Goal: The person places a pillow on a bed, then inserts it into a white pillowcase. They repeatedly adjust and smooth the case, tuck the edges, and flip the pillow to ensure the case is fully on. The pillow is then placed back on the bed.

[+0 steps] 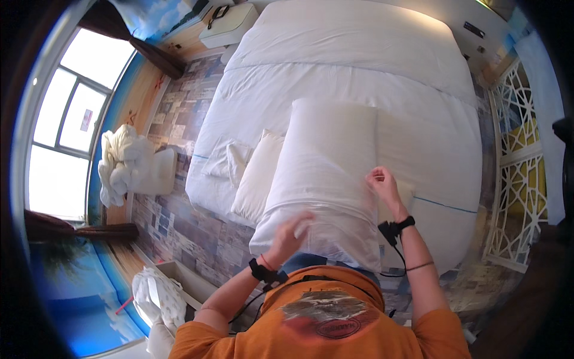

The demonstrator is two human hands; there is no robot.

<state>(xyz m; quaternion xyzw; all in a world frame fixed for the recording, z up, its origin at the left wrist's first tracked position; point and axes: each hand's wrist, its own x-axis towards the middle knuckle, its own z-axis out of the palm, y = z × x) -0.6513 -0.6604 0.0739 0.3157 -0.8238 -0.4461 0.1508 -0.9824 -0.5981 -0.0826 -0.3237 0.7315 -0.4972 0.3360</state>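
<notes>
A large pillow in a white pillowcase [329, 148] lies lengthwise on the bed before me, its near end reaching my waist. Loose, wrinkled cloth forms the near end of the case. My left hand [290, 235] is motion-blurred over that loose end, thumb and fingers apart. By the pillow's right edge is my right hand [382, 181], its fingers curled; whether they pinch any cloth is unclear. Left of the cased pillow lies an off-white pillow [255, 184], partly covered by it. A folded white cloth [224, 159] rests farther left. Another pale item [400, 197] shows beneath my right wrist.
White bedding covers the wide bed [430, 121]. A white chair [161, 172] heaped with a bunched duvet [121, 157] stands by the window [71, 116]. White fabric [157, 291] lies by an open box [186, 278] at lower left. A lattice screen [518, 166] borders the right side.
</notes>
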